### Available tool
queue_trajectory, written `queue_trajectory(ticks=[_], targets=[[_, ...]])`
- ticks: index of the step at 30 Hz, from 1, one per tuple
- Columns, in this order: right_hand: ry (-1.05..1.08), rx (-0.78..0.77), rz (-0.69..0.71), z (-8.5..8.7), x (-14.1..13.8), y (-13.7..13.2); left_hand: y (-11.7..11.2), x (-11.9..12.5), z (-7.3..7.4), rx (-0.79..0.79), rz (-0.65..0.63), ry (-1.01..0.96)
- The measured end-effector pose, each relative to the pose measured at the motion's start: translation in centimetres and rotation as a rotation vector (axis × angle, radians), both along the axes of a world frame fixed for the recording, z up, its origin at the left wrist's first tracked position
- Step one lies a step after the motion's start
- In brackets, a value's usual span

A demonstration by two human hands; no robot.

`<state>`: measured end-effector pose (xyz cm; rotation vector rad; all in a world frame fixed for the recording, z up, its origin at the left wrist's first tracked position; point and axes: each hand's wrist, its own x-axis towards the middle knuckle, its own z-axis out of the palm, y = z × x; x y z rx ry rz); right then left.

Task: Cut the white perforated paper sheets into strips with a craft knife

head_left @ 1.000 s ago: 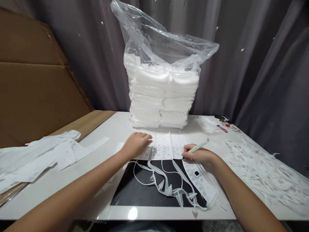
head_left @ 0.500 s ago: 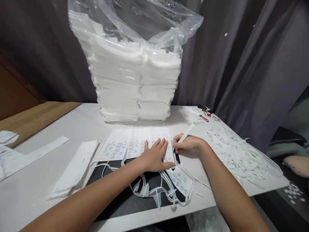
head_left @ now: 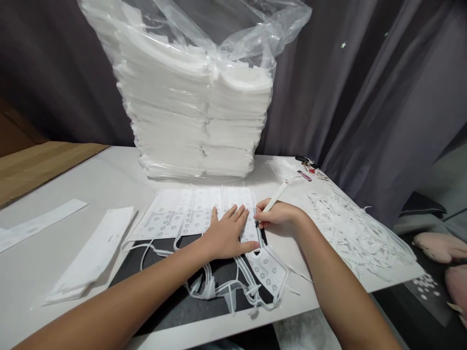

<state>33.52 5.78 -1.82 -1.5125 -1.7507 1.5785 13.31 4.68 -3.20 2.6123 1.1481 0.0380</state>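
Note:
My left hand (head_left: 228, 234) lies flat with fingers spread on a white sheet (head_left: 170, 214) printed with grey rings and wavy lines. Several such sheets overlap on a black mat (head_left: 160, 311). In my right hand (head_left: 275, 213) is a slim white pen-shaped tool (head_left: 276, 195), its dark tip down at the sheet's right edge. Below the hands, a printed piece with an angled outline (head_left: 268, 270) sits at the mat's right side. Thin white strips (head_left: 207, 289) loop and tangle around it and hang over the mat's near part.
A clear plastic bag (head_left: 197, 112) packed with white stacks stands at the back. A heap of white strips (head_left: 353, 233) spreads on the right. Folded white sheets (head_left: 95, 253) and cardboard (head_left: 47, 163) are on the left. Small items, including a pink clip-like thing (head_left: 304, 175), lie at back right.
The tool tip has slid slightly toward me along the sheet's edge. My left hand stays pressed on the sheet. The whole view has shifted a little.

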Motion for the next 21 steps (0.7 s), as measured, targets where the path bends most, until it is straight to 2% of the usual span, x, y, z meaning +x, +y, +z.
queue_trajectory(ticks=[4,9,13,17,21], targets=[[-0.132,-0.006,-0.016,0.1,-0.1,0.0,0.4,0.4,0.0,0.096,0.066,-0.169],[-0.267,-0.042,0.011,0.2,0.0,0.2,0.7,1.5,0.0,0.161,0.015,-0.252],[-0.329,-0.078,-0.023,0.2,-0.1,0.2,0.2,1.8,0.0,0.207,-0.024,-0.224],[-0.348,-0.084,-0.035,0.0,-0.2,0.3,-0.4,1.7,-0.2,0.33,-0.079,-0.124],[-0.338,-0.07,-0.025,-0.2,-0.5,0.4,-0.6,1.9,-0.6,0.382,-0.066,-0.069]])
